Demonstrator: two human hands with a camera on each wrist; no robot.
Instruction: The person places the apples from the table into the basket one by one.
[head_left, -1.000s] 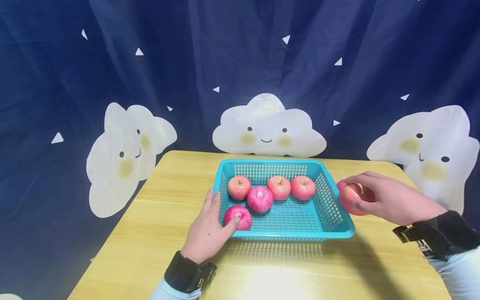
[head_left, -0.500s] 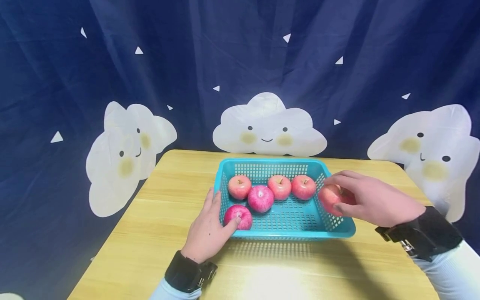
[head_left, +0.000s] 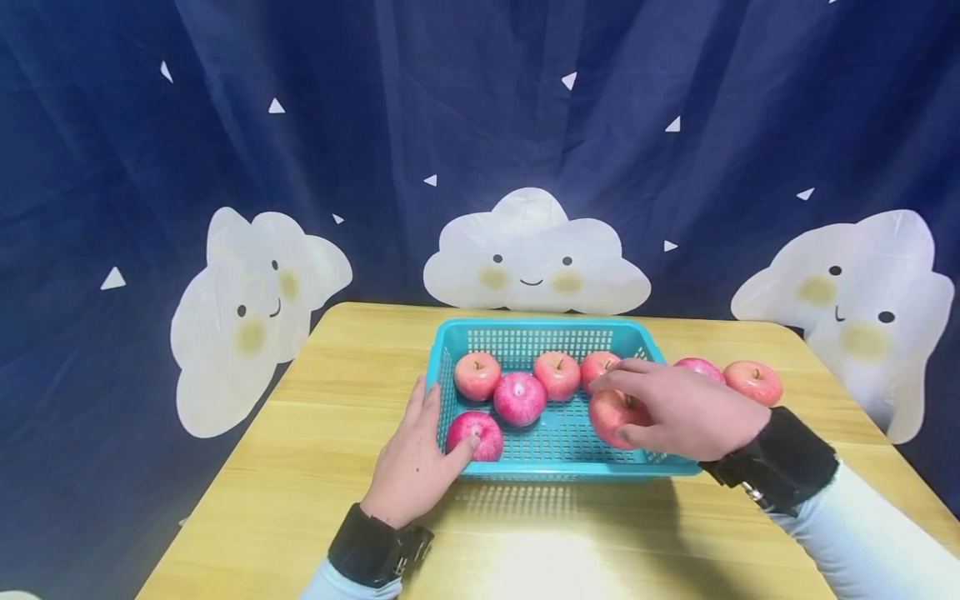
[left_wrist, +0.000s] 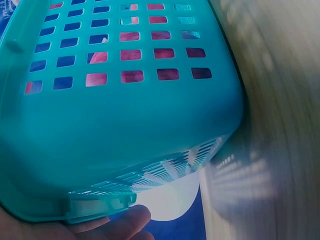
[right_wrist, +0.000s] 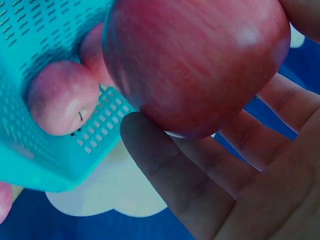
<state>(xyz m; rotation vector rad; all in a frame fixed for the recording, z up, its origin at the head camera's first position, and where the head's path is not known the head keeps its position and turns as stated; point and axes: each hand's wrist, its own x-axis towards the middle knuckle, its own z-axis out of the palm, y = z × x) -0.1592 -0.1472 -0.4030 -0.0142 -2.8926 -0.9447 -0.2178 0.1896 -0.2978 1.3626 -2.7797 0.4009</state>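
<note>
A turquoise plastic basket [head_left: 570, 471] with slotted walls stands on the table. My left hand [head_left: 416, 462] grips its front left corner, thumb over the rim and fingers along the outside. In the left wrist view, fingertips [left_wrist: 135, 217] show just under the rim. My right hand [head_left: 690, 412] holds a red apple [head_left: 611, 421] over the right part of the basket, stem side toward the palm. Inside the basket lie a pink apple [head_left: 477, 377], a second pink apple [head_left: 557, 377], a partly covered apple [head_left: 597, 367], and deeper red apples [head_left: 520, 400] nearer the left.
On the table right of the basket sit a magenta apple [head_left: 701, 367], partly behind my right hand, and a pink apple [head_left: 753, 382]. A dark blue curtain [head_left: 390, 100] with smiling clouds hangs behind the wooden table [head_left: 322, 417].
My right hand has carried the apple leftward from beyond the right rim to over the basket's inside. Two apples on the table at right have come into sight. The left hand keeps its place.
</note>
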